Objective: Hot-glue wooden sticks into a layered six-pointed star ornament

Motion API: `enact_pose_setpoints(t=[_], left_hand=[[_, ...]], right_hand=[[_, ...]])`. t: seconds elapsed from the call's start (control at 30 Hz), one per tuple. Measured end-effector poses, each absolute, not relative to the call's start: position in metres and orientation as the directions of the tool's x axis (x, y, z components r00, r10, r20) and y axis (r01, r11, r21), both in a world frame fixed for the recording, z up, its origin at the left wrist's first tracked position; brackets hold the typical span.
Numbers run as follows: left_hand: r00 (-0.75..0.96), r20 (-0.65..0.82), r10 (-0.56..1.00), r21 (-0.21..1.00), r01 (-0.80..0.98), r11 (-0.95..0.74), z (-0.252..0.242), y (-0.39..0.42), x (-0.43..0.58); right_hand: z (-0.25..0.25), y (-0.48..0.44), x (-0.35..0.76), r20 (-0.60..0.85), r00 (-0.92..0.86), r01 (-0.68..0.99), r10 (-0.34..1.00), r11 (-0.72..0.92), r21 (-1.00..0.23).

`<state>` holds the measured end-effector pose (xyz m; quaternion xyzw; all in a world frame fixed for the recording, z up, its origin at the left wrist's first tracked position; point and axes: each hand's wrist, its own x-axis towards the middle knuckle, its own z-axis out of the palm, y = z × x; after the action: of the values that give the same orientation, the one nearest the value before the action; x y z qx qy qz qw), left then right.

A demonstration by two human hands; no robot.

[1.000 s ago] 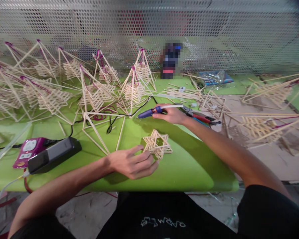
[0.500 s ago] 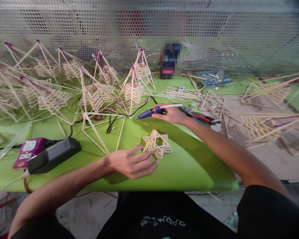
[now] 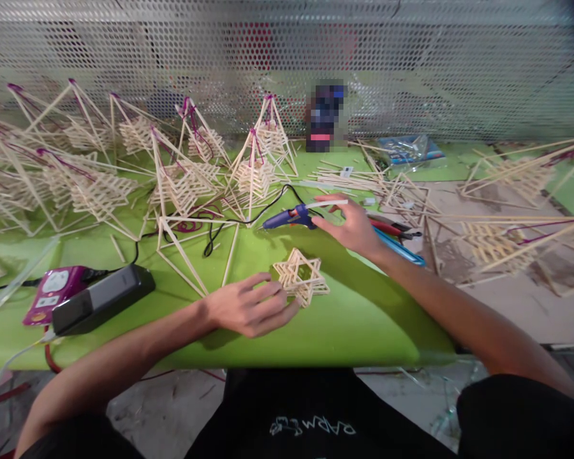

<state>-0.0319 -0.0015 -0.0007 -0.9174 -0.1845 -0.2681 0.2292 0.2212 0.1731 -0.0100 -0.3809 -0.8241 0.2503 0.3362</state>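
Note:
A small star-shaped stack of thin wooden sticks [image 3: 317,280] lies on the green table in front of me. My left hand [image 3: 253,306] is at its left edge, palm down, with loosely bent fingers spread; whether the fingertips touch the star I cannot tell. Beyond the star, a blue hot glue gun [image 3: 284,218] rests on its side, a white glue stick [image 3: 332,203] jutting from its back. Just right of the gun hovers my right hand [image 3: 356,226], thumb and fingers apart with nothing between them.
Several wooden-stick pyramids with purple thread [image 3: 251,175] crowd the left and back. A power bank [image 3: 104,299] leans on a purple power strip [image 3: 57,287] at left. Red-handled pliers [image 3: 390,228] and a blue cutter [image 3: 399,247] lie at right. Black cable [image 3: 229,221] crosses the middle.
My right hand has let go of the glue gun and drawn back to the right, its fingers spreading. The blue cutter shows more. My left hand has barely shifted.

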Motion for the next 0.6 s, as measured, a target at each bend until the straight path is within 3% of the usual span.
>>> enact_pose_setpoints(t=[0.1, 0.37, 0.5, 0.6], left_hand=[[0.745, 0.595, 0.301, -0.297, 0.552, -0.779, -0.002, 0.003, -0.036], [0.566, 0.555, 0.609, -0.248, 0.812, -0.528, -0.004, 0.019, -0.048], [0.479, 0.508, 0.716, -0.173, 0.871, -0.46, 0.001, 0.015, -0.042], [0.461, 0.46, 0.759, -0.041, 0.865, -0.5, 0.001, 0.009, -0.032]], right_hand=[[-0.013, 0.16, 0.237, 0.428, -0.452, 0.514, 0.783, 0.621, -0.592], [-0.022, 0.13, 0.259, 0.515, -0.545, 0.447, 0.662, 0.749, -0.49], [-0.019, 0.113, 0.258, 0.482, -0.648, 0.32, 0.589, 0.786, -0.529], [-0.016, 0.102, 0.255, 0.397, -0.713, 0.282, 0.578, 0.755, -0.593]])
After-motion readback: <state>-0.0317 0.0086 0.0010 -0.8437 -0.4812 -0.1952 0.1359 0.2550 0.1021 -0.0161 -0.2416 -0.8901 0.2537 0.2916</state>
